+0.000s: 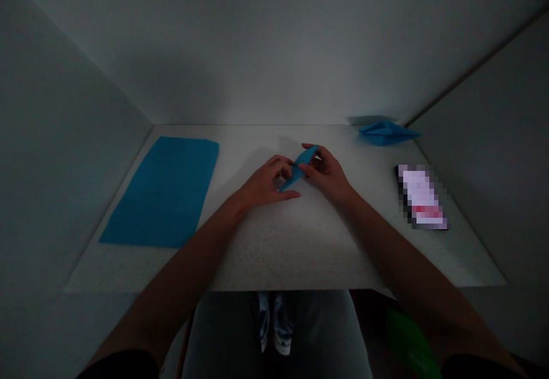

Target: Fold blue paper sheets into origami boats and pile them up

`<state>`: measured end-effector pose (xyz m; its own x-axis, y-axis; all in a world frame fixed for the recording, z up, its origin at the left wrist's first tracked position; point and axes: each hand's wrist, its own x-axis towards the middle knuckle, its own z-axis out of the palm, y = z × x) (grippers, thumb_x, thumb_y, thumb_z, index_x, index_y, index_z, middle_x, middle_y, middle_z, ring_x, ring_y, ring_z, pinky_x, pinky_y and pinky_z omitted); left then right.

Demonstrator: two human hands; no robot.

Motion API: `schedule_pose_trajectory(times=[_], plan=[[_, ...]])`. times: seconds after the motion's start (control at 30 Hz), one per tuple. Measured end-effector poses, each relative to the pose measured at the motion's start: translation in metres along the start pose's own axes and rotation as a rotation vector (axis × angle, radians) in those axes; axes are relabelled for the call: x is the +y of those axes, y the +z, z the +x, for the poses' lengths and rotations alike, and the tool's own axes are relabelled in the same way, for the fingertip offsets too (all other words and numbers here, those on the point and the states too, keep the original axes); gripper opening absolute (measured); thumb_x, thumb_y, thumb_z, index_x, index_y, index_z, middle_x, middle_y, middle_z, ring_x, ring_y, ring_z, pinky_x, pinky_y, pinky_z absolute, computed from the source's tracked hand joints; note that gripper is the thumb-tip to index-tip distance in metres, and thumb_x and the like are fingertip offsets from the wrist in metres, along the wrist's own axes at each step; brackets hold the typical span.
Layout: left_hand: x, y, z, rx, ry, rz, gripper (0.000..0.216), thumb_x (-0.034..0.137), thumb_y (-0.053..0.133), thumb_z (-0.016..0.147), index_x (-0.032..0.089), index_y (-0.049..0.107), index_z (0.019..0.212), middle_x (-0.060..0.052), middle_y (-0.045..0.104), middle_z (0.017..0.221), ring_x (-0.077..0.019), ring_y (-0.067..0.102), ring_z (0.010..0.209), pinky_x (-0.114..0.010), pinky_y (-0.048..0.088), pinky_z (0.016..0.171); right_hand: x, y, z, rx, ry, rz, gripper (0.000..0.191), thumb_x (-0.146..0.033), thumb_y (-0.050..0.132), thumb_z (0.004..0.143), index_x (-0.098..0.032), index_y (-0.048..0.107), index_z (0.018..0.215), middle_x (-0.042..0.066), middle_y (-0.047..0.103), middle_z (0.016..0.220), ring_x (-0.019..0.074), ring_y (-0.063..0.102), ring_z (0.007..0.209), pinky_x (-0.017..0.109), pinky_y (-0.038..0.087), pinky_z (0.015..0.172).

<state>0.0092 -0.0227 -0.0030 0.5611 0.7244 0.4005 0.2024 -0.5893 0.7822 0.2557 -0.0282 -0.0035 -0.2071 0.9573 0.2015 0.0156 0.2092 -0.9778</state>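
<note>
Blue folded paper is gripped between the thumb and fingers of the right hand, mid-table. Left hand: fingertips contact the paper; thumb spread clear. Outward on the white table: blue sheet, left; folded blue model and phone, right.

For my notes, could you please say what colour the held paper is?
The held paper is blue, in the head view.
</note>
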Motion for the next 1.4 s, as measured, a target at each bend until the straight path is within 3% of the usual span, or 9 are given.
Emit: schedule_pose_trajectory(times=[0.1,0.3,0.5,0.73,0.9,1.0,1.2,1.3,1.4], plan=[[-0.001,0.001,-0.001,-0.008,0.024,-0.009,0.051,0.054,0.101,0.083,0.024,0.069,0.108,-0.014,0.069,0.139,-0.0311,0.072,0.129,-0.048,0.065,0.106,-0.001,0.005,-0.004,-0.062,0.002,0.002,0.067,-0.053,0.093,0.093,-0.031,0.066,0.150,-0.001,0.063,0.103,0.0138,0.065,0.080,0.031,0.065,0.074],[-0.008,0.008,-0.002,0.100,-0.048,-0.221,0.058,0.042,0.097,0.090,0.026,0.061,0.133,-0.016,0.063,0.152,-0.0210,0.080,0.107,-0.042,0.070,0.094,0.002,0.010,-0.007,-0.208,-0.043,0.010,0.069,-0.054,0.088,0.099,-0.033,0.060,0.159,0.003,0.066,0.117,0.0139,0.067,0.083,0.032,0.067,0.076],[-0.005,0.008,0.001,0.119,-0.061,-0.305,0.050,0.035,0.095,0.091,0.024,0.063,0.128,-0.016,0.067,0.149,-0.0222,0.079,0.113,-0.040,0.070,0.093,0.002,0.008,-0.007,-0.155,-0.088,-0.079,0.067,-0.060,0.085,0.100,-0.039,0.062,0.159,0.009,0.064,0.145,0.0161,0.070,0.089,0.033,0.069,0.074],[-0.009,0.002,0.000,0.180,-0.197,-0.341,0.039,0.030,0.076,0.098,0.026,0.060,0.134,-0.010,0.073,0.139,-0.0138,0.074,0.088,-0.028,0.062,0.074,0.000,0.000,-0.004,-0.057,-0.150,-0.183,0.064,-0.062,0.082,0.102,-0.045,0.066,0.161,0.006,0.063,0.130,0.0167,0.068,0.088,0.031,0.069,0.069],[-0.019,-0.003,0.006,0.319,-0.187,-0.342,0.032,0.026,0.068,0.092,0.026,0.063,0.123,-0.010,0.074,0.146,-0.0270,0.072,0.134,-0.041,0.065,0.099,-0.001,-0.003,-0.001,-0.015,-0.220,-0.189,0.039,-0.058,0.077,0.107,-0.043,0.082,0.142,0.008,0.065,0.131,0.0183,0.071,0.095,0.034,0.072,0.074],[-0.017,-0.006,0.009,0.316,-0.241,-0.410,0.025,0.033,0.075,0.092,0.025,0.069,0.115,-0.011,0.073,0.153,-0.0303,0.069,0.141,-0.046,0.066,0.104,-0.002,-0.007,0.001,0.000,-0.245,-0.191,0.025,-0.055,0.076,0.107,-0.040,0.089,0.122,0.008,0.069,0.134,0.0224,0.073,0.110,0.039,0.073,0.086],[-0.015,-0.007,0.010,0.319,-0.270,-0.463,0.044,0.051,0.096,0.082,0.022,0.076,0.108,-0.015,0.070,0.157,-0.0285,0.079,0.124,-0.046,0.069,0.103,-0.006,-0.010,0.001,0.003,-0.151,-0.164,0.027,-0.060,0.081,0.102,-0.037,0.092,0.109,0.009,0.075,0.138,0.0277,0.074,0.121,0.050,0.070,0.100],[-0.020,-0.005,0.010,0.315,-0.281,-0.493,0.050,0.050,0.101,0.076,0.022,0.074,0.108,-0.011,0.078,0.139,-0.0236,0.082,0.109,-0.044,0.070,0.099,-0.004,-0.007,0.001,0.023,-0.123,-0.122,0.034,-0.061,0.088,0.095,-0.034,0.088,0.115,0.008,0.079,0.123,0.0247,0.075,0.109,0.046,0.068,0.098],[-0.022,-0.003,0.011,0.324,-0.304,-0.520,0.058,0.049,0.104,0.074,0.024,0.073,0.117,-0.005,0.083,0.111,-0.0196,0.081,0.094,-0.038,0.069,0.090,-0.001,-0.005,0.001,0.051,-0.057,-0.100,0.050,-0.062,0.095,0.087,-0.030,0.083,0.124,0.002,0.078,0.098,0.0188,0.072,0.086,0.037,0.064,0.083]])
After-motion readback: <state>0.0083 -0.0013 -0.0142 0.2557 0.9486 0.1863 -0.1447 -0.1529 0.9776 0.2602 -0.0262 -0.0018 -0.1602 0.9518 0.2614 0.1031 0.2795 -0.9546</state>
